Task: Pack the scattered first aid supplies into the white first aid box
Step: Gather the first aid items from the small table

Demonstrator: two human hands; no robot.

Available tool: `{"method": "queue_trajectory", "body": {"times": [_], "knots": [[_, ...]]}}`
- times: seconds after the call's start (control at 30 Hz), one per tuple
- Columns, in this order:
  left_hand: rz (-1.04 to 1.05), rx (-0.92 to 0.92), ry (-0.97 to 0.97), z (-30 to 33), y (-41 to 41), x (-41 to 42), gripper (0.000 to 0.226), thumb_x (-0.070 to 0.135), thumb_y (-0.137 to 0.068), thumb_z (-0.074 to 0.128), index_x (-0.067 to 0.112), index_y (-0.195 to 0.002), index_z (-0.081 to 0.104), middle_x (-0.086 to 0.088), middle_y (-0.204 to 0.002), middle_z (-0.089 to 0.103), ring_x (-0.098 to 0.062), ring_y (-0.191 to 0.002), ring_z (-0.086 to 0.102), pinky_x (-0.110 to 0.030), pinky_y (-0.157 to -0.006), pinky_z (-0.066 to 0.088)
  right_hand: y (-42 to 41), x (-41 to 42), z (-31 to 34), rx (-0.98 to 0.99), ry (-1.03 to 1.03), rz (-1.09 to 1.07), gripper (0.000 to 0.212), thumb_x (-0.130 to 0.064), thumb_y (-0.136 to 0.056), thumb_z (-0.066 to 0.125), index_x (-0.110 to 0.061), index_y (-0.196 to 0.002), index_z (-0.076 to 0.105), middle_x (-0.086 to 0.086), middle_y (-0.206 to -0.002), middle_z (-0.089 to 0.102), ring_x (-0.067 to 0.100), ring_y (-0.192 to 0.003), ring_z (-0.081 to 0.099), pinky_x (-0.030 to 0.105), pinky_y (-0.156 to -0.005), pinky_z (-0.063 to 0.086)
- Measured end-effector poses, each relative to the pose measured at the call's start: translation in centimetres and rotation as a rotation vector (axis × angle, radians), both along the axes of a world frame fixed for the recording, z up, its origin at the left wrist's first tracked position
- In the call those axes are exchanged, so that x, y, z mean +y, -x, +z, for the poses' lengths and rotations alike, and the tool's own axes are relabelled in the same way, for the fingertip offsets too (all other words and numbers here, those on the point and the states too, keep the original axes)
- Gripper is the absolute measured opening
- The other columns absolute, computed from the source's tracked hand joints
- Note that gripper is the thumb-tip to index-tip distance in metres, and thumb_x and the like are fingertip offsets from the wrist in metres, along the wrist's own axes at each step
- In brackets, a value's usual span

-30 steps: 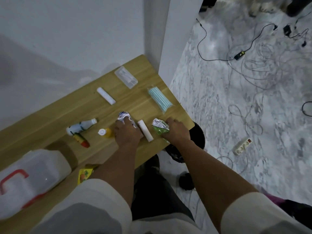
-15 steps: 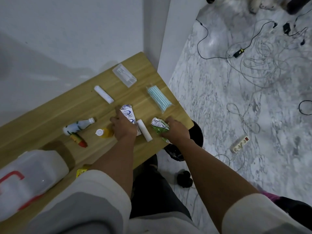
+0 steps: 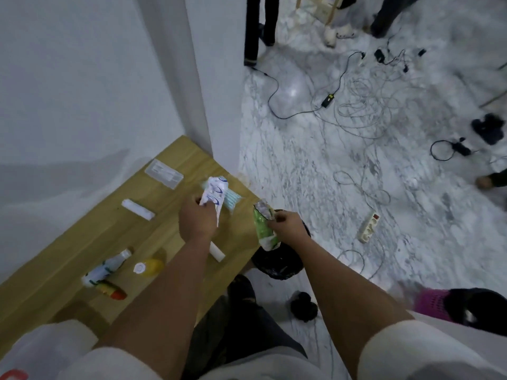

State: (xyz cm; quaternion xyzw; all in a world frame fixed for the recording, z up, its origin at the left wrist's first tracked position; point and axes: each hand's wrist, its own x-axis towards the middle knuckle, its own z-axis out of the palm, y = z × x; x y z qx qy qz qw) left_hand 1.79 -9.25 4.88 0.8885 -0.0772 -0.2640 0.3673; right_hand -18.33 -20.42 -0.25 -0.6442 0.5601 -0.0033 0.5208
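Both hands are closed on packets and lifted clear of the wooden table (image 3: pixel 82 242): the left hand (image 3: pixel 196 220) pinches a white packet with blue print (image 3: pixel 214 192) between thumb and fingers, and the right hand (image 3: pixel 286 224) clamps a green-and-silver packet (image 3: pixel 263 227) by its upper edge. From the head camera, the only view, the white packet's long axis rises up and away from the left grip, its far end tilted toward the wall corner; the green one hangs lengthwise below the right grip, its crimped silver end uppermost and its lower end over a black bin (image 3: pixel 277 263) just off the table edge. By my reading the packing has barely begun, since nothing shown has gone in the box. The white first aid box (image 3: pixel 13 375) is almost out of frame, only a red-marked corner showing well behind and to the left of the left grip, so whether it is open I cannot tell. Still lying out are a blue mask pack (image 3: pixel 233 198) just beyond the left grip, a clear flat case (image 3: pixel 163 173) farther off, one white roll (image 3: pixel 138 209) to its left, another white roll (image 3: pixel 217 251) under the left wrist, and nearer the person a yellow bottle (image 3: pixel 149 267), a white bottle (image 3: pixel 105 268) and a red-tipped tube (image 3: pixel 111 290).
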Motion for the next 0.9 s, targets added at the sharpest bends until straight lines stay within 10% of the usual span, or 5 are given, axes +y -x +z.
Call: {"method": "queue_trajectory", "body": {"times": [0.1, 0.37, 0.6, 0.7, 0.9], "knots": [[-0.195, 0.03, 0.039, 0.1, 3.8, -3.1, 0.015, 0.026, -0.094, 0.064, 0.015, -0.103, 0.068, -0.002, -0.097, 0.07, -0.025, -0.088, 0.065, -0.034, -0.071, 0.047, 3.8, -0.5, -0.6, 0.007, -0.018, -0.266, 0.016, -0.004, -0.083, 0.07, 0.008, -0.074, 0.067, 0.011, -0.067, 0.059, 0.02, -0.062, 0.054, 0.029, -0.062, 0.04], [-0.564, 0.173, -0.101, -4.3, 15.0, -7.2, 0.003, 0.013, -0.09, 0.067, 0.013, -0.092, 0.065, 0.005, -0.077, 0.062, -0.012, -0.064, 0.052, -0.028, -0.053, 0.037, 12.7, 1.2, -6.7, 0.281, -0.166, -0.604, 0.027, -0.009, -0.056, 0.063, -0.021, -0.05, 0.039, 0.006, -0.055, 0.036, 0.021, -0.052, 0.047, 0.036, -0.054, 0.045], [-0.653, 0.262, -0.3, -9.6, 18.1, -8.5, 0.023, 0.015, -0.094, 0.071, 0.02, -0.083, 0.052, -0.009, -0.083, 0.063, -0.039, -0.084, 0.07, -0.052, -0.077, 0.063, 13.7, 0.6, -9.7, 0.302, -0.194, -0.61, 0.009, -0.008, -0.062, 0.063, -0.009, -0.055, 0.056, 0.01, -0.058, 0.046, 0.025, -0.05, 0.055, 0.041, -0.051, 0.056], [-0.737, 0.212, -0.317, -9.4, 18.1, -9.3, 0.016, 0.022, -0.097, 0.069, 0.018, -0.11, 0.059, 0.0, -0.083, 0.056, -0.025, -0.077, 0.063, -0.043, -0.075, 0.06, 13.4, 0.0, -8.3, 0.33, -0.105, -0.511, 0.02, -0.012, -0.071, 0.065, -0.016, -0.061, 0.048, 0.008, -0.059, 0.041, 0.019, -0.053, 0.04, 0.028, -0.053, 0.031], [-0.786, 0.093, -0.293, -6.4, 16.4, -9.7, 0.029, 0.029, -0.098, 0.069, 0.016, -0.124, 0.067, 0.002, -0.092, 0.064, -0.02, -0.081, 0.059, -0.031, -0.072, 0.049, 11.3, -1.2, -4.6, 0.352, 0.006, -0.346, 0.038, -0.028, -0.081, 0.07, -0.015, -0.059, 0.043, 0.002, -0.053, 0.039, 0.018, -0.046, 0.04, 0.028, -0.051, 0.032]]}}
